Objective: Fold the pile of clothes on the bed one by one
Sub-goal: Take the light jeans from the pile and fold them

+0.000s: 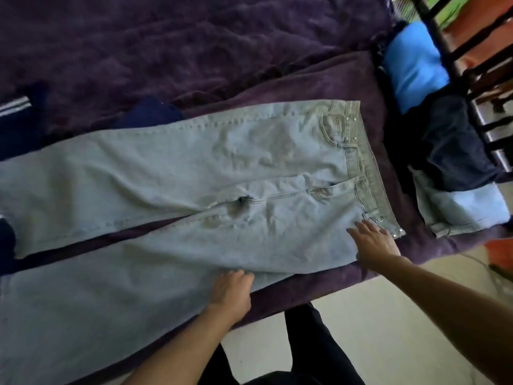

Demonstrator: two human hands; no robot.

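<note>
A pair of light blue jeans (194, 162) lies spread flat across the purple bed cover (194, 51), waistband to the right, both legs running off to the left. My right hand (373, 241) rests flat with fingers apart on the near hip, just below the waistband. My left hand (231, 293) sits on the near edge of the closer leg, fingers curled at the hem of the fabric; whether it pinches the cloth is unclear.
Folded clothes are stacked at the right end of the bed: a bright blue piece (413, 65), a dark navy one (455, 145), light denim (460, 209). Dark garments (155, 112) lie at the left. A dark wooden frame (472, 65) stands behind; pale floor (388, 329) below.
</note>
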